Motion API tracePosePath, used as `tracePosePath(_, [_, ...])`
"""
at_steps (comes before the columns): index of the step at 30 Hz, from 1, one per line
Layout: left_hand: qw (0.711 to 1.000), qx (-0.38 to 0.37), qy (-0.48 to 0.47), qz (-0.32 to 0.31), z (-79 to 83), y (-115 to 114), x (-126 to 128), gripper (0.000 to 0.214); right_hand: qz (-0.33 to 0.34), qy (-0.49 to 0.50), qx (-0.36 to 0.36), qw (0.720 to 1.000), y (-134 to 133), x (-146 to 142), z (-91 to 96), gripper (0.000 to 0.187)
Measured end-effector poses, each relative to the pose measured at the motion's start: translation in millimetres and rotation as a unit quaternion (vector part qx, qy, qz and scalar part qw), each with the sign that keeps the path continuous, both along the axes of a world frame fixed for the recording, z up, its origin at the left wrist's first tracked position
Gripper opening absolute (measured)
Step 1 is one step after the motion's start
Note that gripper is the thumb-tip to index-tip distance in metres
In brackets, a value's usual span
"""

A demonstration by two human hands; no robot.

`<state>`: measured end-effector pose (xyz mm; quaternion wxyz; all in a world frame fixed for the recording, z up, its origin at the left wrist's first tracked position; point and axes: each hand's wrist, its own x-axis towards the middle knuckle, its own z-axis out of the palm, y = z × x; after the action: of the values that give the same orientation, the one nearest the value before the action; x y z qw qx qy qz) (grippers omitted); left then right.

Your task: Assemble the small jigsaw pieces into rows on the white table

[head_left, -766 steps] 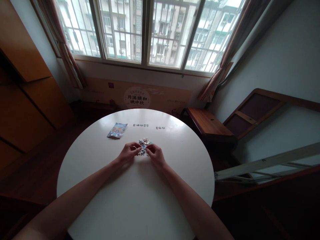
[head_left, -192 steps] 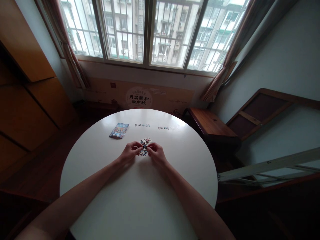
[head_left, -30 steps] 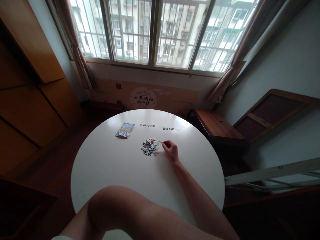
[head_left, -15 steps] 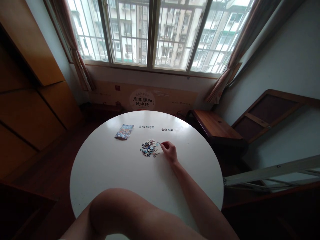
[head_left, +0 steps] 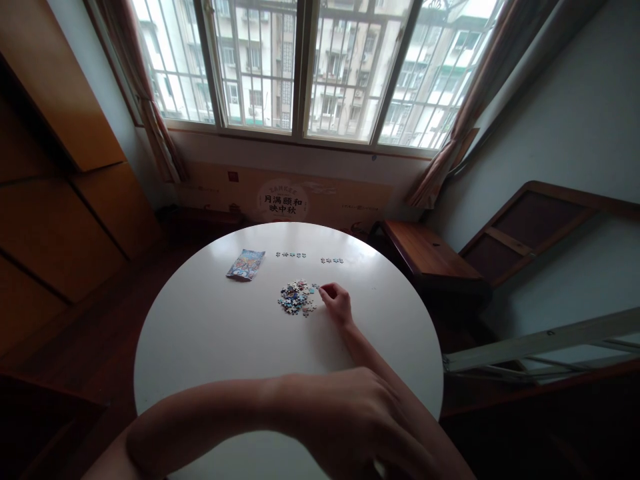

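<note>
At the right edge of a loose heap of jigsaw puzzle pieces (head_left: 295, 299), my right hand (head_left: 337, 303) is closed in a pinch. A small puzzle piece (head_left: 315, 287) shows at its fingertips. My left hand (head_left: 345, 407) is close to the camera, bent at the wrist and lying across my right forearm. Its fingers reach down to the right, partly apart, and their tips are cut off by the frame's bottom edge. Beyond the heap are two short rows of puzzle pieces, a left row (head_left: 291, 255) and a right row (head_left: 332, 261).
A colourful printed packet (head_left: 245, 265) lies left of the rows on the round white table (head_left: 210, 333). A wooden bench (head_left: 425, 250) stands past the table's right edge. Orange cabinets (head_left: 35, 247) line the left side, and a barred window (head_left: 260, 73) is ahead.
My left arm has swung further in from the left, bringing the left hand into view over my right forearm. My right hand stays by the heap. The view shifts slightly.
</note>
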<state>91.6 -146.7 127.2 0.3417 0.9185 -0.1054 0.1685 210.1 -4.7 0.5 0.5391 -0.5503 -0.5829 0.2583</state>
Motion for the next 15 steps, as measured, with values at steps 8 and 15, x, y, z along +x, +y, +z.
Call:
tracePosePath(8, [0.862, 0.179, 0.046, 0.472, -74.1, 76, -70, 0.041, 0.015, -0.100, -0.064, 0.993, 22, 25, 15.8, 0.017])
tracePosePath(15, [0.748, 0.199, 0.101, 0.624, -98.4, 115, -108, 0.042, -0.122, -0.235, -0.080, 0.961, 40, 55, 14.6, 0.009])
